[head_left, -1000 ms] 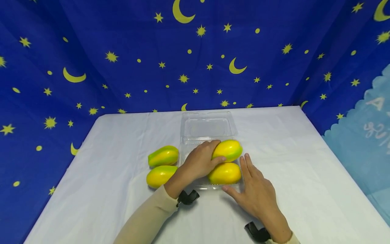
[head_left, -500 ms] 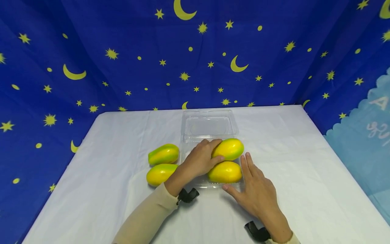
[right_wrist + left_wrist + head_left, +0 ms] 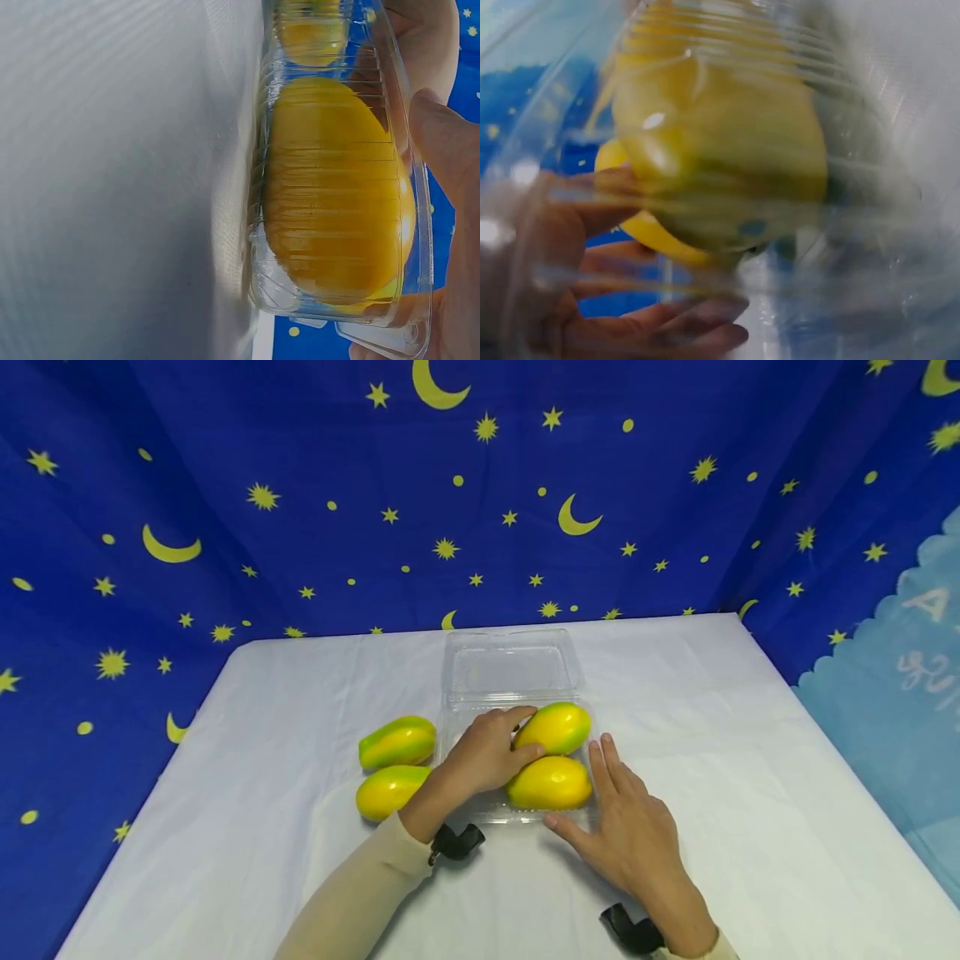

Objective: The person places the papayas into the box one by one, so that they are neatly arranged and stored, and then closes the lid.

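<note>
The left hand [image 3: 483,756] curls its fingers round the far mango [image 3: 553,727] in the clear tray [image 3: 480,810] mid-table; the right hand [image 3: 626,831], fingers straight and slightly apart, braces the tray's right edge. Crowded against the near mango [image 3: 550,782], the round fruit may roll or tip the light tray.

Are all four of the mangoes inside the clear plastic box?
No, two mangoes lie in the clear box, two others rest on the cloth beside it.
</note>
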A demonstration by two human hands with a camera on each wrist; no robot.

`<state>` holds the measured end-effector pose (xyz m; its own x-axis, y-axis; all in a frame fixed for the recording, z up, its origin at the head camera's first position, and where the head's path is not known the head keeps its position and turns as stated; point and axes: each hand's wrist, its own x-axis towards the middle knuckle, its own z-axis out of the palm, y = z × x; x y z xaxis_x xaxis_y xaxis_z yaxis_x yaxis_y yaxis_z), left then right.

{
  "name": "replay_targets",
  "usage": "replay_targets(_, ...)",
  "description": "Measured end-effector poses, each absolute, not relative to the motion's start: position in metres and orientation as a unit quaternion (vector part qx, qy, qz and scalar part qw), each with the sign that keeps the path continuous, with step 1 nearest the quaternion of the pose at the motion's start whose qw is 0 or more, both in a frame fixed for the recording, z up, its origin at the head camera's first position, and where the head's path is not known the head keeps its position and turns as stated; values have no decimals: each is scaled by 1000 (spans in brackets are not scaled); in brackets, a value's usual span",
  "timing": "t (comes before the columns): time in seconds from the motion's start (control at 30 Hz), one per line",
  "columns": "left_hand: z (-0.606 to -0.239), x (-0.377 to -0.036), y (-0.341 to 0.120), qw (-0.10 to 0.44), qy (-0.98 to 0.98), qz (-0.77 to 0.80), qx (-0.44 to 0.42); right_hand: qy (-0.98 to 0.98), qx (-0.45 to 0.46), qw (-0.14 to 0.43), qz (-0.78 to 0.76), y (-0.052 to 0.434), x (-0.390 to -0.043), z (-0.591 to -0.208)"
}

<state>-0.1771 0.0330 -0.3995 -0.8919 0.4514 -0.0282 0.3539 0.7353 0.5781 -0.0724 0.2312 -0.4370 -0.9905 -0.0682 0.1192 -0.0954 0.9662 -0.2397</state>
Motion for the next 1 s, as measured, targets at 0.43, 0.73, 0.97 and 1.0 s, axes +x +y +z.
replay_targets(0.43, -396, -180, 28, 114, 916, 325, 203, -991, 34, 44, 119, 230, -72, -433)
replay_targets(0.73, -395, -178, 25, 117, 922, 315, 194, -991, 32, 42, 123, 228, -71, -435)
replay_targets(0.97, -394, -177, 22, 107, 926, 311, 183, -992, 32, 38, 115, 227, -71, -435)
replay_targets(1.0, -394, -176, 21, 104, 927, 311, 182, -992, 31, 38, 114, 227, -71, -435)
